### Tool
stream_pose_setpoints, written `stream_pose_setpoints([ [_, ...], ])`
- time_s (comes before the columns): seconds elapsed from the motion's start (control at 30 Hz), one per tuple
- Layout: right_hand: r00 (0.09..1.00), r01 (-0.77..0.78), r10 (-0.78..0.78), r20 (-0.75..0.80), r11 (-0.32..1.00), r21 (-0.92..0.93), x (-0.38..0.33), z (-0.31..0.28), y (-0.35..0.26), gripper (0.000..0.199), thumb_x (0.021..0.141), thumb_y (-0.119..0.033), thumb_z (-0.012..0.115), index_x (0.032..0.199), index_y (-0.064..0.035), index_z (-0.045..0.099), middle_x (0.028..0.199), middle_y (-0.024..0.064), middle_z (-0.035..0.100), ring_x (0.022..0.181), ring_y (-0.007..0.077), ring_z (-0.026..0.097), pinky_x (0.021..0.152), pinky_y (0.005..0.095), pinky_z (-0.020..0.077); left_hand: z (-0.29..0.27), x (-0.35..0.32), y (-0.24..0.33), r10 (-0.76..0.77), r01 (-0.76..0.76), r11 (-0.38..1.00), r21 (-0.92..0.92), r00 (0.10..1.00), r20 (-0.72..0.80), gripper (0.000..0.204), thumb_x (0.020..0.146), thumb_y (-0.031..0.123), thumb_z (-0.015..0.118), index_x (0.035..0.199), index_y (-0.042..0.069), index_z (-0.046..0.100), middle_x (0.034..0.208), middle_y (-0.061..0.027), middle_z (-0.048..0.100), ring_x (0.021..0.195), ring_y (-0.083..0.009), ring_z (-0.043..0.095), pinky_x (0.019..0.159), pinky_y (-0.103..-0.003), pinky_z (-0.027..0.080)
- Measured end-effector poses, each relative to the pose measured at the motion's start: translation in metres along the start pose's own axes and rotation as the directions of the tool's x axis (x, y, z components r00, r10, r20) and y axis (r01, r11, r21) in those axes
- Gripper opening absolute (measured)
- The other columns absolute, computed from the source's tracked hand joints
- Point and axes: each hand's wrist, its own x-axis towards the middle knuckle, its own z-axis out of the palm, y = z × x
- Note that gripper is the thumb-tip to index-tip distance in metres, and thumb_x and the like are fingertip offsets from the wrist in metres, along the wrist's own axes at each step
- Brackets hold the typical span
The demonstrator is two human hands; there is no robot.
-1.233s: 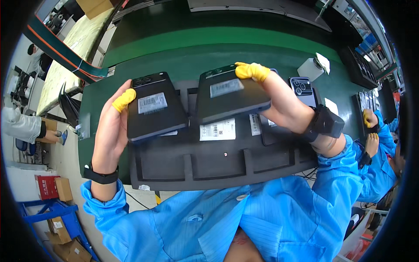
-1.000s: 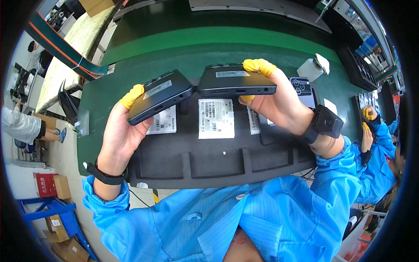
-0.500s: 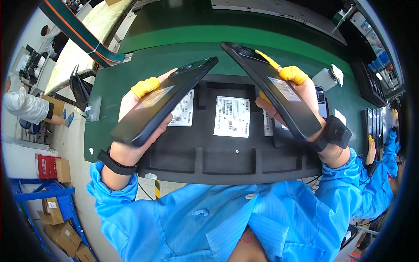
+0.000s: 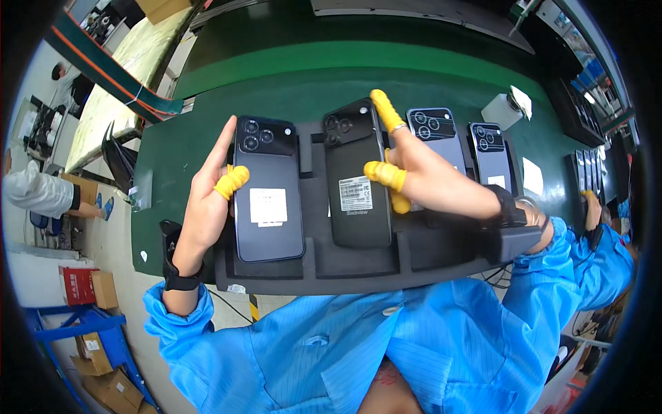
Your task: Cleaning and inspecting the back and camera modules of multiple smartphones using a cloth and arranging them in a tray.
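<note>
My left hand (image 4: 208, 195), a yellow finger cot on its thumb, holds a dark blue-grey smartphone (image 4: 267, 238) by its left side. The phone's back faces up, with a camera block and a white label. My right hand (image 4: 433, 178), with several yellow finger cots, grips a black smartphone (image 4: 358, 226) by its right side. That phone also lies back up, slightly tilted, with a printed label. Both phones are over the black compartment tray (image 4: 352, 277); whether they touch its floor, I cannot tell. Two more smartphones, one blue-grey (image 4: 447, 146) and one silver-blue (image 4: 491, 164), lie at the tray's right.
The tray rests on a green table (image 4: 172, 165). A white bottle (image 4: 502, 110) and a white paper (image 4: 532, 176) are at the right. Farther right, a co-worker's hand (image 4: 592, 210) is beside another tray of phones (image 4: 590, 168). Cardboard boxes (image 4: 114, 392) fill a blue rack at lower left.
Both phones have turned from steeply tilted to nearly flat, backs up, and come lower over the tray. My right hand has moved left with its phone, uncovering the phones at the right.
</note>
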Motion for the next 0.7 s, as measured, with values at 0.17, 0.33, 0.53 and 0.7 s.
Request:
stream_pose_setpoints([
  [0.17,0.989,0.088,-0.140,-0.044,0.808,-0.582,-0.012,-0.019,-0.009,0.072,0.087,-0.030,0.062,0.134,0.0138,0.028,0.067,0.0255,0.055,0.059,0.0398,0.055,0.055,0.0439,0.0430,0.007,0.000,-0.004,0.165,-0.158,0.963,0.219,0.986,-0.015,0.060,0.086,0.006,0.053,0.142,0.012,0.034,0.061,-0.0057,0.044,0.056,-0.0135,0.043,0.055,-0.026,0.037],
  [0.33,0.967,-0.048,-0.114,-0.230,0.800,-0.598,-0.065,-0.056,-0.017,0.061,0.087,-0.034,0.061,0.136,-0.0051,0.040,0.058,0.0147,0.052,0.050,0.0293,0.051,0.050,0.0379,0.0402,-0.007,-0.013,-0.002,0.265,-0.089,0.672,0.735,0.956,-0.127,0.045,0.085,0.004,0.052,0.130,0.010,0.051,0.087,-0.0148,0.062,0.069,-0.0223,0.056,0.066,-0.031,0.046],
  [0.53,0.751,-0.295,-0.165,-0.639,0.782,-0.549,-0.143,-0.110,0.045,0.039,0.087,-0.026,0.061,0.120,-0.0042,0.058,0.080,0.0172,0.057,0.072,0.0286,0.056,0.066,0.0347,0.0442,-0.027,-0.037,-0.019,-0.020,0.095,0.838,0.538,0.989,-0.144,0.032,0.090,0.007,0.047,0.120,0.000,0.055,0.110,-0.0184,0.060,0.104,-0.0285,0.056,0.093,-0.032,0.039],
  [0.7,0.729,-0.330,-0.119,-0.675,0.802,-0.498,-0.180,-0.108,0.113,0.036,0.088,-0.021,0.060,0.114,0.0034,0.057,0.095,0.0220,0.059,0.087,0.0358,0.058,0.076,0.0381,0.0454,-0.022,-0.062,-0.046,-0.175,0.211,0.845,0.492,0.977,-0.119,0.036,0.094,0.014,0.048,0.123,-0.006,0.049,0.119,-0.0216,0.055,0.112,-0.0310,0.051,0.098,-0.034,0.036],
])
